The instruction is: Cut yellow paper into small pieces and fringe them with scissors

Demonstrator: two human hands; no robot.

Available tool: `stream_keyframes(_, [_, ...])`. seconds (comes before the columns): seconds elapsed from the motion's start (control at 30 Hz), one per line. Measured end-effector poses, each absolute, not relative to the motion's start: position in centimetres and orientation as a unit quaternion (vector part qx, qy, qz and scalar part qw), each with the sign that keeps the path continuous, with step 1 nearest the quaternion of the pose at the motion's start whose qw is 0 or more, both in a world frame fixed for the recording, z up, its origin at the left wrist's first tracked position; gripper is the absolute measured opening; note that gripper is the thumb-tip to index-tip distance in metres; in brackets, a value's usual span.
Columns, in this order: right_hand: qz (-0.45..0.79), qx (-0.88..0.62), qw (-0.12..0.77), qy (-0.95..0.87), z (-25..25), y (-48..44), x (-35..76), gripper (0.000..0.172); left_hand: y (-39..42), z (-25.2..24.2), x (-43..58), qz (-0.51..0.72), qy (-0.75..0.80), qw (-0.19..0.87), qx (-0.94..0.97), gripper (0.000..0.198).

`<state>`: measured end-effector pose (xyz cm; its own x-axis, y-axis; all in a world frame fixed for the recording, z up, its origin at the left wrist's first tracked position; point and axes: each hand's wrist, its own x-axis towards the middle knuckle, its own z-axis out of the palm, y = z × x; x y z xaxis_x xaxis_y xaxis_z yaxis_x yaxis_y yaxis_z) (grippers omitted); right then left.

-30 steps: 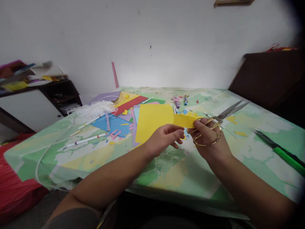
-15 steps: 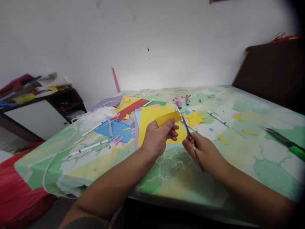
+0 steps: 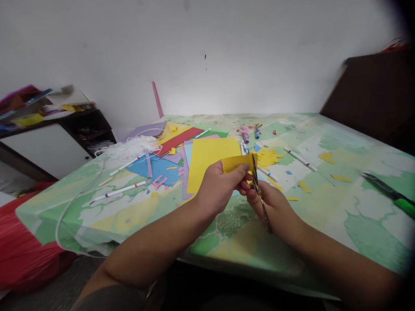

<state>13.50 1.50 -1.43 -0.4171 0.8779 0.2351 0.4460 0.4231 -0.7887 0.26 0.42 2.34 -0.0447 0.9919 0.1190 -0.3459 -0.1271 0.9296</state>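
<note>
My left hand [image 3: 220,186] pinches a small yellow paper piece [image 3: 236,163] above the table, fingers closed on its lower edge. My right hand [image 3: 275,207] grips gold-handled scissors [image 3: 258,190], whose blades point up and meet the right edge of the paper piece. Both hands hover close together over the green patterned table cover [image 3: 324,207]. A larger yellow sheet [image 3: 207,162] lies flat just behind my left hand.
Blue, red and purple paper sheets [image 3: 162,166], white markers [image 3: 118,191], a tangle of white cord [image 3: 129,149] and yellow scraps [image 3: 267,157] litter the table. A green-handled cutter [image 3: 394,194] lies at the right. A dark shelf [image 3: 52,129] stands left, a dark cabinet [image 3: 379,99] right.
The scissors swung from pointing right to pointing up at the paper. The yellow piece passed into my left hand, and both hands came together with the blades at its right edge.
</note>
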Motion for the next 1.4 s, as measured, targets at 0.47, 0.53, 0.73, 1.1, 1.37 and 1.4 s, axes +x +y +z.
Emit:
stream_keyframes(0.47, [0.316, -0.427, 0.345, -0.774, -1.3, 1.2, 12.9, 0.049, 0.1, 2.6, 0.0, 0.615, 0.371, 0.535, 0.444, 0.014])
stream_keyframes(0.53, [0.303, -0.42, 0.342, -0.784, -1.3, 1.1, 12.9, 0.048, 0.2, 2.7, -0.1, 0.625, 0.36, 0.539, 0.435, 0.014])
stream_keyframes(0.73, [0.261, -0.435, 0.313, -0.803, -1.4, 1.2, 12.8, 0.045, 0.4, 2.8, -0.4, 0.65, 0.335, 0.552, 0.4, 0.015])
stream_keyframes(1.1, [0.29, -0.43, 0.364, -0.774, -1.4, 1.3, 12.5, 0.052, 0.3, 1.5, 0.6, 0.631, 0.354, 0.541, 0.429, 0.018])
stream_keyframes(1.37, [0.307, -0.437, 0.34, -0.774, -1.3, 1.2, 12.7, 0.046, 0.2, 1.6, 0.5, 0.634, 0.371, 0.514, 0.444, 0.02])
stream_keyframes(1.4, [0.31, -0.435, 0.339, -0.775, -1.3, 1.2, 12.7, 0.045, 0.1, 1.7, 0.5, 0.635, 0.373, 0.51, 0.444, 0.02])
